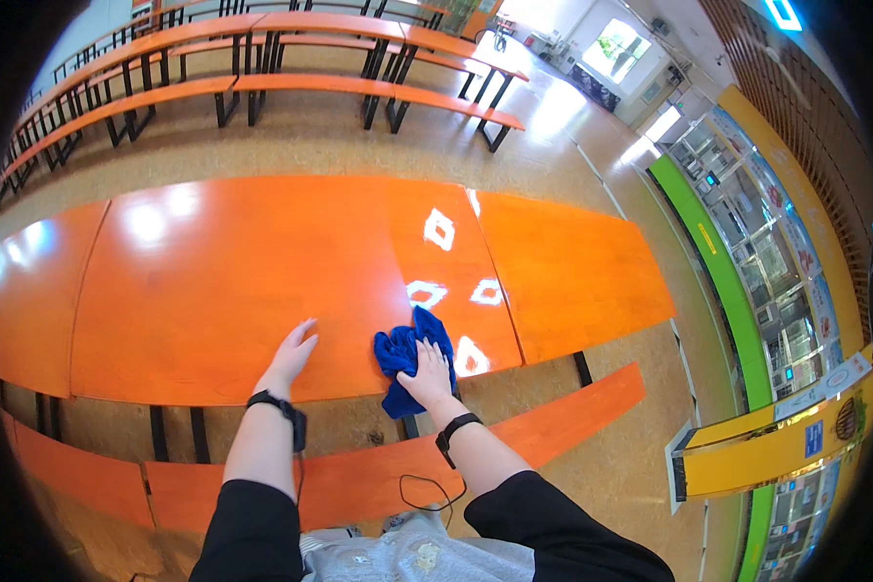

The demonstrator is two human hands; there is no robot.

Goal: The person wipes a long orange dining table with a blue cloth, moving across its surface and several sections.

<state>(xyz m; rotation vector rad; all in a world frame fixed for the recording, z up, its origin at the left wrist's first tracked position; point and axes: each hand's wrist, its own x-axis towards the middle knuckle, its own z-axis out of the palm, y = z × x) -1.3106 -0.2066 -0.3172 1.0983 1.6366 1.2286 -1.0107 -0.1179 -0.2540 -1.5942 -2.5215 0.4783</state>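
A crumpled blue cloth (396, 353) lies on the near edge of a long orange table (262, 269), with one end hanging over the side. My right hand (431, 375) presses on it from above, fingers spread across the fabric. To the left, my left hand (295, 353) hovers at the table's near edge; its fingers are apart and it holds nothing. Whether it touches the surface I cannot tell. Both wrists wear black bands, and a cable runs down from the left one. Bright reflections of lights show on the tabletop beyond the cloth.
An orange bench (364, 484) runs between me and the table. More rows of orange tables (327, 25) and benches (313, 82) stand across the floor. A serving counter with a green base (720, 269) and a yellow pillar (778, 458) line the right side.
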